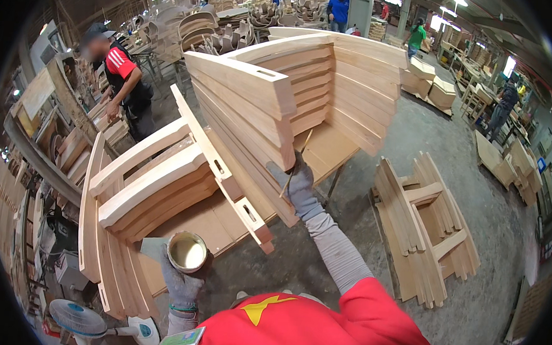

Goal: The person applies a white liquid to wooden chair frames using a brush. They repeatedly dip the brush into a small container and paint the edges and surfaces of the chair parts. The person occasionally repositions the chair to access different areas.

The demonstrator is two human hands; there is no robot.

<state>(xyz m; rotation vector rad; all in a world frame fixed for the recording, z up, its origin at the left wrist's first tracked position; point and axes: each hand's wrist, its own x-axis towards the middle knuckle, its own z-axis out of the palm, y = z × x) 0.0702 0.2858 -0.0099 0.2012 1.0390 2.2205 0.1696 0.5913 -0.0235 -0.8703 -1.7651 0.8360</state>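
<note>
My left hand (184,286), in a grey glove, is closed round a round cup (188,251) of pale, creamy liquid. A flat grey piece (153,248) sticks out beside the cup; its kind I cannot make out. My right hand (299,185), gloved too, is closed on a thin wooden stick (306,140) and lies against the near corner of a tall stack of curved wooden frames (242,99). Left of that stands a second stack of wooden frames (154,178), with slots cut into its upper rails. The cup is just in front of this second stack.
Another stack of wooden frames (423,230) is on the floor (353,239) to the right. A fan (78,318) stands at the lower left. A person in a red-sleeved top (122,71) works at the left. Several other people and piles of wooden parts fill the back.
</note>
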